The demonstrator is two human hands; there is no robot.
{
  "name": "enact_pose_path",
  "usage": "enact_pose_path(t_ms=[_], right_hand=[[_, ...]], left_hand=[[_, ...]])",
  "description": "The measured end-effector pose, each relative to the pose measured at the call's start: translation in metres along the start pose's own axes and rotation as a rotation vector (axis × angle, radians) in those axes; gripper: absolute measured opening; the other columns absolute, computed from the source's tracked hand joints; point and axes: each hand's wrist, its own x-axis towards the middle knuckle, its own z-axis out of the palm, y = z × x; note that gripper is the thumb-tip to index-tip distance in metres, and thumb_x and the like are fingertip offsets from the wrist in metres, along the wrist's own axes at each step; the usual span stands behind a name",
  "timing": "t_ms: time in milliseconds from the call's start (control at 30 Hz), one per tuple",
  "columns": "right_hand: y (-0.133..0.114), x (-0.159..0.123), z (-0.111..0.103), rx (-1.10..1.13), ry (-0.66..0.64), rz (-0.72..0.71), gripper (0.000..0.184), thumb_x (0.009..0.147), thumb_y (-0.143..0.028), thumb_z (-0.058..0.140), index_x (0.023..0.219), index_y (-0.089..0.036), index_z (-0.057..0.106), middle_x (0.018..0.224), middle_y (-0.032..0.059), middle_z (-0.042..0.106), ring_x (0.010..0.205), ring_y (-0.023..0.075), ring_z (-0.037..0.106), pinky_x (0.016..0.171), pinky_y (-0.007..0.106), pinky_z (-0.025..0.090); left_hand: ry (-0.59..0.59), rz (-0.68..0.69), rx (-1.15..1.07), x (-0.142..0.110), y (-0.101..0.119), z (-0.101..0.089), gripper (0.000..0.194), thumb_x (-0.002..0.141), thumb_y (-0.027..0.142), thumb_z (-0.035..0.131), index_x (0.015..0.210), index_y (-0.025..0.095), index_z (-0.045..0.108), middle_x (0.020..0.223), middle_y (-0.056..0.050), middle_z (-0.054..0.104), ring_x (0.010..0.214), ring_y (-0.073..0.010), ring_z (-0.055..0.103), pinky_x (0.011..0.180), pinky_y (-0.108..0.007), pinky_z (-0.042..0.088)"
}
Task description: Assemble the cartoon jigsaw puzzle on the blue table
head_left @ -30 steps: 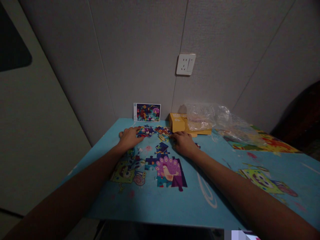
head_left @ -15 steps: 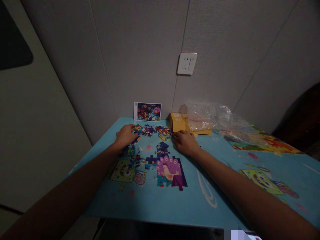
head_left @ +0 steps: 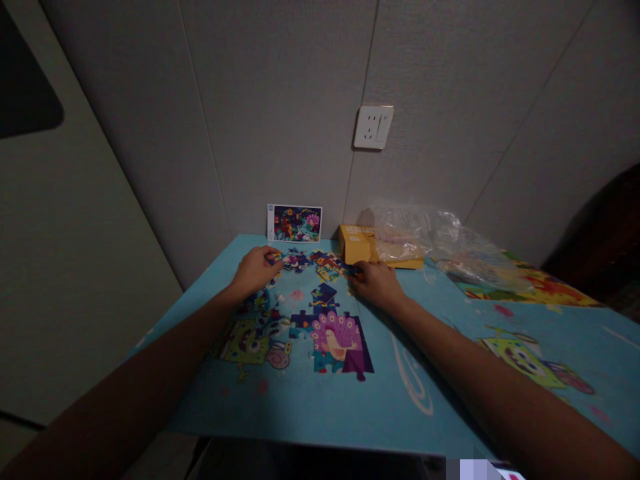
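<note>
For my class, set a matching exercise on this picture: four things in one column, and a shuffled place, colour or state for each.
1. picture card
2. box
3. peacock puzzle section
4. socket

A. pink and purple, lying flat
B. mounted on the wall
C. yellow, partly hidden by clear plastic
D. standing upright at the table's far edge

Pairs: 1-D, 2-C, 3-A, 4-B

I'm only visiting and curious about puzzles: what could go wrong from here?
The peacock section lies between the forearms, so a careless arm might knock it apart. The picture card stands upright by the wall, beyond the left hand; a bump could topple it. Puzzle pieces crowd together between that hand and the right hand, so some might get pushed about.
</note>
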Motion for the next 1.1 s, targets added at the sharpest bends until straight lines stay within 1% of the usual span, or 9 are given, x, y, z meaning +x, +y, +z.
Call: enact_pose_path(t_ms=[133, 267, 333, 467, 533, 600, 700, 900, 1100], right_hand=[[0.005, 0.004, 0.004, 0.052, -0.003, -0.040, 0.036, 0.090, -0.037, 0.054, 0.120, -0.018, 0.063, 0.109, 0.0118, 0.071, 0.105, 0.0293, 0.059, 0.084, 0.036, 0.039], [0.006, 0.006, 0.008, 0.113, -0.008, -0.080, 0.036, 0.087, -0.026, 0.054, 0.119, -0.016, 0.063, 0.107, 0.0114, 0.070, 0.104, 0.0270, 0.059, 0.087, 0.033, 0.039], [0.006, 0.006, 0.009, 0.138, -0.007, -0.113, 0.037, 0.084, -0.021, 0.054, 0.119, -0.015, 0.064, 0.107, 0.0113, 0.070, 0.104, 0.0265, 0.058, 0.088, 0.033, 0.039], [0.004, 0.006, 0.010, 0.162, 0.017, -0.154, 0.043, 0.077, -0.013, 0.053, 0.119, -0.014, 0.064, 0.109, 0.0113, 0.067, 0.104, 0.0250, 0.057, 0.090, 0.033, 0.039], [0.003, 0.006, 0.010, 0.153, 0.028, -0.167, 0.043, 0.079, -0.017, 0.054, 0.121, -0.015, 0.063, 0.114, 0.0121, 0.066, 0.108, 0.0256, 0.055, 0.092, 0.034, 0.038], [0.002, 0.006, 0.011, 0.134, 0.017, -0.193, 0.043, 0.085, -0.026, 0.053, 0.127, -0.015, 0.061, 0.122, 0.0126, 0.064, 0.114, 0.0269, 0.052, 0.096, 0.037, 0.037], [0.002, 0.008, 0.014, 0.121, -0.025, -0.224, 0.047, 0.092, -0.037, 0.049, 0.133, -0.017, 0.056, 0.132, 0.0119, 0.060, 0.121, 0.0273, 0.048, 0.098, 0.039, 0.036], [0.007, 0.014, 0.015, 0.141, -0.016, -0.183, 0.041, 0.088, -0.036, 0.059, 0.124, -0.017, 0.063, 0.113, 0.0121, 0.067, 0.107, 0.0252, 0.057, 0.095, 0.035, 0.038], [0.008, 0.010, 0.010, 0.178, 0.019, -0.121, 0.047, 0.083, -0.044, 0.064, 0.119, -0.014, 0.064, 0.104, 0.0119, 0.069, 0.099, 0.0249, 0.060, 0.087, 0.032, 0.042]], left_hand=[[-0.062, 0.070, 0.028, -0.006, 0.007, 0.004, 0.043, 0.078, 0.036, 0.063, 0.118, 0.019, 0.066, 0.113, -0.007, 0.067, 0.092, -0.0193, 0.065, 0.087, -0.029, 0.050], [-0.105, 0.084, 0.068, -0.007, 0.008, 0.006, 0.035, 0.078, 0.037, 0.063, 0.110, 0.022, 0.069, 0.113, -0.005, 0.066, 0.095, -0.0204, 0.065, 0.090, -0.031, 0.049], [-0.104, 0.092, 0.086, -0.007, 0.007, 0.006, 0.035, 0.079, 0.038, 0.062, 0.109, 0.022, 0.069, 0.112, -0.005, 0.066, 0.100, -0.0222, 0.065, 0.092, -0.033, 0.049], [-0.055, 0.077, 0.144, -0.006, 0.005, 0.005, 0.036, 0.079, 0.039, 0.062, 0.111, 0.025, 0.070, 0.118, -0.006, 0.065, 0.112, -0.0268, 0.059, 0.097, -0.037, 0.047], [-0.029, 0.051, 0.190, -0.005, 0.003, 0.005, 0.039, 0.079, 0.041, 0.062, 0.114, 0.026, 0.069, 0.120, -0.007, 0.064, 0.115, -0.0292, 0.056, 0.099, -0.040, 0.045], [-0.011, 0.015, 0.242, -0.005, 0.001, 0.005, 0.044, 0.079, 0.045, 0.061, 0.118, 0.027, 0.068, 0.120, -0.010, 0.062, 0.117, -0.0326, 0.054, 0.099, -0.045, 0.044], [-0.026, -0.051, 0.301, -0.004, -0.001, 0.005, 0.051, 0.078, 0.051, 0.060, 0.123, 0.028, 0.065, 0.121, -0.013, 0.060, 0.119, -0.0370, 0.051, 0.098, -0.050, 0.044], [-0.033, -0.047, 0.296, -0.003, -0.002, 0.006, 0.053, 0.077, 0.053, 0.059, 0.123, 0.028, 0.064, 0.122, -0.014, 0.058, 0.120, -0.0368, 0.050, 0.098, -0.050, 0.043], [-0.051, -0.041, 0.306, -0.004, -0.002, 0.007, 0.053, 0.077, 0.053, 0.059, 0.124, 0.029, 0.064, 0.120, -0.013, 0.059, 0.119, -0.0355, 0.051, 0.098, -0.049, 0.043]])
